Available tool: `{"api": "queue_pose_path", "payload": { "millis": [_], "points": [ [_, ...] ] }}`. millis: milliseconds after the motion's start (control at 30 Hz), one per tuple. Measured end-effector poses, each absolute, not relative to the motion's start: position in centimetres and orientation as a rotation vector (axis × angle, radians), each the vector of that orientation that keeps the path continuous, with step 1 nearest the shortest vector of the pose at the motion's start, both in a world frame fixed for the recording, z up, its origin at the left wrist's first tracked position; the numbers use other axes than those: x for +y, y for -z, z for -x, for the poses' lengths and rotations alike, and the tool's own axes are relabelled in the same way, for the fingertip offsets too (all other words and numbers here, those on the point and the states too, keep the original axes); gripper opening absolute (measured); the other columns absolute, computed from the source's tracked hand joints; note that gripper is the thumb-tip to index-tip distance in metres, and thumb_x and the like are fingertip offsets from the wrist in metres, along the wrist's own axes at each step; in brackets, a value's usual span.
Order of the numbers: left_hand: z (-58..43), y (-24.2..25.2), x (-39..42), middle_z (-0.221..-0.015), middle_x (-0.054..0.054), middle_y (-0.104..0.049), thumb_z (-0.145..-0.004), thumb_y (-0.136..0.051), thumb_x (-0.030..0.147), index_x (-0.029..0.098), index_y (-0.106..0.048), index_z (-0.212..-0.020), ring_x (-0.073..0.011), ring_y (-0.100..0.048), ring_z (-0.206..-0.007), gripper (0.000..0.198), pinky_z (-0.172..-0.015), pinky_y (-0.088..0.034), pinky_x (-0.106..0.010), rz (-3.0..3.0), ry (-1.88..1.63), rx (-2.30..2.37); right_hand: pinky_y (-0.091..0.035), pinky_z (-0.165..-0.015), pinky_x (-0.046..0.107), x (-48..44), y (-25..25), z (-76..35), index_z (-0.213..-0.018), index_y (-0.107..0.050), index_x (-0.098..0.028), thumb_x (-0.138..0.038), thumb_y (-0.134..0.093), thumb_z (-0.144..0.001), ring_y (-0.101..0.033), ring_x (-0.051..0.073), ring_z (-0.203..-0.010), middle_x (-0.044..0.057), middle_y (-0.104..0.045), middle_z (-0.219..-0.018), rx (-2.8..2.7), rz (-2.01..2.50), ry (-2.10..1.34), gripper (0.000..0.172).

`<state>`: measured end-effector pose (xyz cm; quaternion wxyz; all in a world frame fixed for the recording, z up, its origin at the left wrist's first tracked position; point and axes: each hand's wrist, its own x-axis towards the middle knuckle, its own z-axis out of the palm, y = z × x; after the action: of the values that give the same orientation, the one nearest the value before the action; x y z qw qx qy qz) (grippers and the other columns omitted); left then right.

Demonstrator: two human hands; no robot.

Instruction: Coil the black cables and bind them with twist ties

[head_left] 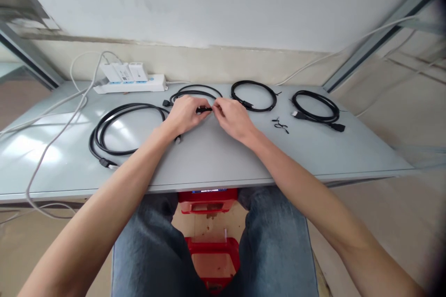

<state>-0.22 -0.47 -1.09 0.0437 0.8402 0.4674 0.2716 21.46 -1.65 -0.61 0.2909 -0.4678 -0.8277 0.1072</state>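
My left hand (184,114) and my right hand (232,117) meet over the middle of a grey table (216,158). Both pinch the near side of a small coiled black cable (195,90), gripping a short black piece (204,109) between them, which looks like a tie or a connector. The fingers of both hands are curled closed. A large loose black cable coil (121,130) lies just left of my left hand.
Two more coiled black cables (253,96) (315,107) lie to the right, with black twist ties (280,125) between them. A white power strip (130,81) with adapters and white cords sits at the back left. Red bins (208,202) stand under the table between my knees.
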Motion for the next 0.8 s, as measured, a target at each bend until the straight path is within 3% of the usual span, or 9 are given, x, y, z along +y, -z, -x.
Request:
{"api": "queue_pose_path", "payload": {
  "millis": [100,233,333,433,567,667,800],
  "points": [
    [0.3,1.3,-0.3,-0.102,-0.011,-0.093,-0.103,-0.066,0.04,0.022,-0.091,-0.105,-0.033,-0.084,-0.093,0.031,-0.084,-0.054,-0.041,-2.616,-0.848,1.41,-0.045,-0.067,0.03,-1.5,0.3,-21.1,-0.083,-0.065,-0.021,-0.013,-0.061,-0.116,-0.061,0.015,-0.066,0.002,-0.071,-0.078,-1.904,1.268,-0.84,0.035],
    [0.4,1.5,-0.2,-0.095,-0.01,-0.091,-0.103,-0.065,0.036,0.022,-0.091,-0.106,-0.0299,-0.083,-0.087,0.029,-0.084,-0.055,-0.039,-2.656,-0.894,1.377,-0.029,-0.042,0.024,-1.7,-1.3,-21.1,-0.08,-0.07,-0.017,-0.01,-0.056,-0.118,-0.056,0.009,-0.05,0.002,-0.07,-0.073,-1.252,1.276,-1.685,0.041],
    [0.5,1.5,-0.4,-0.105,-0.01,-0.093,-0.105,-0.065,0.034,0.023,-0.092,-0.115,-0.0289,-0.085,-0.092,0.031,-0.089,-0.059,-0.038,-2.615,-0.932,1.324,-0.029,-0.039,0.02,-1.8,-2.4,-21.6,-0.079,-0.073,-0.014,-0.008,-0.056,-0.116,-0.055,0.007,-0.048,0.001,-0.07,-0.069,-1.056,1.258,-1.887,0.041],
    [0.7,1.6,-0.6,-0.119,-0.011,-0.094,-0.107,-0.067,0.036,0.023,-0.092,-0.122,-0.0306,-0.088,-0.106,0.031,-0.093,-0.063,-0.038,-2.547,-0.962,1.294,-0.028,-0.041,0.022,-1.7,-2.4,-22.4,-0.081,-0.08,-0.013,-0.012,-0.064,-0.112,-0.054,0.009,-0.051,0.005,-0.075,-0.073,-1.356,1.266,-1.695,0.035],
    [0.9,1.4,-0.7,-0.126,-0.012,-0.094,-0.109,-0.07,0.042,0.025,-0.093,-0.124,-0.0325,-0.088,-0.116,0.032,-0.099,-0.066,-0.04,-2.489,-0.965,1.298,-0.037,-0.056,0.026,-1.1,-1.3,-23.1,-0.078,-0.079,-0.017,-0.015,-0.07,-0.104,-0.051,0.012,-0.061,0.003,-0.072,-0.074,-1.808,1.237,-1.074,0.028],
    [0.9,1.1,-0.8,-0.122,-0.012,-0.094,-0.11,-0.069,0.042,0.025,-0.093,-0.123,-0.0327,-0.087,-0.114,0.032,-0.101,-0.065,-0.041,-2.497,-0.952,1.311,-0.046,-0.073,0.033,-0.8,-0.4,-23.3,-0.081,-0.073,-0.021,-0.017,-0.067,-0.104,-0.058,0.018,-0.071,0.003,-0.071,-0.078,-1.953,1.23,-0.624,0.024],
    [0.7,0.6,-1.0,-0.115,-0.012,-0.093,-0.111,-0.065,0.044,0.023,-0.093,-0.122,-0.0305,-0.085,-0.101,0.036,-0.091,-0.061,-0.039,-2.497,-0.919,1.375,-0.045,-0.08,0.036,-0.8,-0.1,-23.1,-0.089,-0.07,-0.022,-0.02,-0.061,-0.109,-0.063,0.021,-0.081,0.007,-0.079,-0.097,-2.015,1.261,-0.298,0.022]
  ]
}}
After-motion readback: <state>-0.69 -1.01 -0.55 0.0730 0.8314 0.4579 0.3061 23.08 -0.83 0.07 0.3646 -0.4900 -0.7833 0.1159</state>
